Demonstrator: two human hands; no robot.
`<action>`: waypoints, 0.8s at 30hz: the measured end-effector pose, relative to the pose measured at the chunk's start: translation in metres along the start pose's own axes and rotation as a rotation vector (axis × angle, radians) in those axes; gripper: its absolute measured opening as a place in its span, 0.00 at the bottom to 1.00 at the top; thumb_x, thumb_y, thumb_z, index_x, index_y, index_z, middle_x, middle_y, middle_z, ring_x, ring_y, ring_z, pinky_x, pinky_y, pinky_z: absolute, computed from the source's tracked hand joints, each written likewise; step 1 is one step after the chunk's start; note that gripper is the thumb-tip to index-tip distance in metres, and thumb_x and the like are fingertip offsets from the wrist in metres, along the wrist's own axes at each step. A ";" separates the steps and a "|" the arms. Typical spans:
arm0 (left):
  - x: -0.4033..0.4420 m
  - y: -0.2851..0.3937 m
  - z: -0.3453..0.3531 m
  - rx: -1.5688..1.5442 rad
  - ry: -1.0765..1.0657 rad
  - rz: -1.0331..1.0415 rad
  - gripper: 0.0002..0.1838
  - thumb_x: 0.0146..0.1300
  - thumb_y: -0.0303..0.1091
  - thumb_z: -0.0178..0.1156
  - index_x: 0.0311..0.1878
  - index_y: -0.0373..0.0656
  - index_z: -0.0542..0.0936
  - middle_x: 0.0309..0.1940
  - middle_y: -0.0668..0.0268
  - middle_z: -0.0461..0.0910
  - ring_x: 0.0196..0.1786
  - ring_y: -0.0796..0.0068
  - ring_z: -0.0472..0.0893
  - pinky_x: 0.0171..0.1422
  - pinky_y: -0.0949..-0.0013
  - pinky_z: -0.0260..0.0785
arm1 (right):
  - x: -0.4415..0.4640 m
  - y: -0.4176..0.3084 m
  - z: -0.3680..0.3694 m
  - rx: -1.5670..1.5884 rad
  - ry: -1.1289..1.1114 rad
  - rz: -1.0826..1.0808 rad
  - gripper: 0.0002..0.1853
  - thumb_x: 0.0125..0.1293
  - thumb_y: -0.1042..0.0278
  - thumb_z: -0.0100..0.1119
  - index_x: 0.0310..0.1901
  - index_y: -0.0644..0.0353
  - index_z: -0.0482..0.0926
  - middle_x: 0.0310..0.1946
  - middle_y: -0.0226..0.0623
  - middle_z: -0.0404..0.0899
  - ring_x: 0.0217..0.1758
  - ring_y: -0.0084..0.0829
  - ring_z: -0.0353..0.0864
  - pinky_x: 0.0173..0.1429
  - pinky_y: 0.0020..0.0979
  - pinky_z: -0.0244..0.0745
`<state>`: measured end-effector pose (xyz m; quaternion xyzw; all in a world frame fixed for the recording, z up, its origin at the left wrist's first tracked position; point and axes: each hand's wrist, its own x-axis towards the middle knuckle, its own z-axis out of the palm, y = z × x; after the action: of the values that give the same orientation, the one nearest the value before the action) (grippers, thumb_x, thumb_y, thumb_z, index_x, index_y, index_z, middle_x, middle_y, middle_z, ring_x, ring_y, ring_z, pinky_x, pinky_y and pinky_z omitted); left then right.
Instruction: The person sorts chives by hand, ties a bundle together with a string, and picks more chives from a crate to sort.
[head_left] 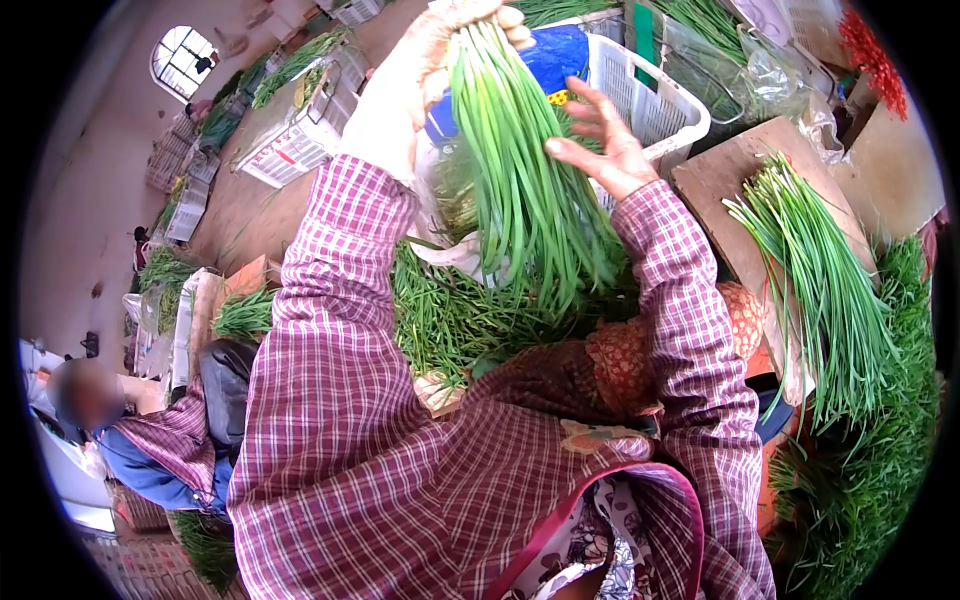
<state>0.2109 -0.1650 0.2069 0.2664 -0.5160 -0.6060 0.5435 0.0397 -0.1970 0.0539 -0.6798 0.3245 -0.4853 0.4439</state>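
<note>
My left hand [465, 25] is raised at the top centre, its fingers wrapped round the pale stem ends of a bunch of long green leaves [510, 150]. The leaves hang down and spread out below it. Just right of the bunch, my right hand [605, 145] has its fingers spread and holds nothing. Beneath the hanging tips lies a heap of loose green leaves [460, 310]. On a board [720, 190] at the right rests another bunch of green stems [820, 270].
A white plastic basket [655, 110] stands behind my right hand. Crates with greens [290, 140] line the upper left. A person [160, 450] sits at the lower left. More loose greens [880, 490] fill the right edge. Red strands [872, 60] lie at the upper right.
</note>
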 end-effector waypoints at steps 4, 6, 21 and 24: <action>0.000 0.006 0.004 -0.051 0.013 0.026 0.14 0.68 0.32 0.51 0.54 0.39 0.72 0.41 0.63 0.78 0.45 0.74 0.78 0.51 0.72 0.73 | -0.004 -0.022 -0.014 -0.232 0.281 -0.273 0.21 0.60 0.72 0.61 0.56 0.53 0.74 0.44 0.36 0.78 0.46 0.28 0.79 0.56 0.32 0.74; 0.001 0.001 0.003 -0.011 -0.027 0.039 0.14 0.69 0.32 0.51 0.54 0.39 0.72 0.41 0.63 0.77 0.46 0.74 0.78 0.52 0.72 0.73 | -0.002 -0.044 -0.006 -0.246 0.265 -0.425 0.15 0.60 0.74 0.59 0.49 0.54 0.78 0.35 0.32 0.79 0.37 0.27 0.79 0.50 0.29 0.75; 0.036 -0.023 -0.043 0.029 -0.075 -0.002 0.15 0.66 0.34 0.57 0.51 0.36 0.74 0.44 0.58 0.78 0.52 0.63 0.80 0.57 0.63 0.76 | 0.008 -0.048 0.012 -0.781 0.350 -0.666 0.09 0.56 0.67 0.60 0.39 0.44 0.80 0.31 0.28 0.72 0.40 0.32 0.73 0.48 0.35 0.69; 0.037 -0.024 -0.045 0.018 -0.041 -0.007 0.14 0.66 0.34 0.57 0.51 0.36 0.74 0.43 0.58 0.79 0.51 0.63 0.80 0.56 0.64 0.77 | 0.013 -0.045 0.011 -0.842 0.387 -0.764 0.04 0.55 0.65 0.62 0.34 0.47 0.80 0.30 0.28 0.72 0.38 0.31 0.73 0.46 0.34 0.68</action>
<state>0.2313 -0.2174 0.1790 0.2607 -0.5316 -0.6085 0.5284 0.0548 -0.1877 0.0990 -0.7651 0.2963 -0.5552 -0.1365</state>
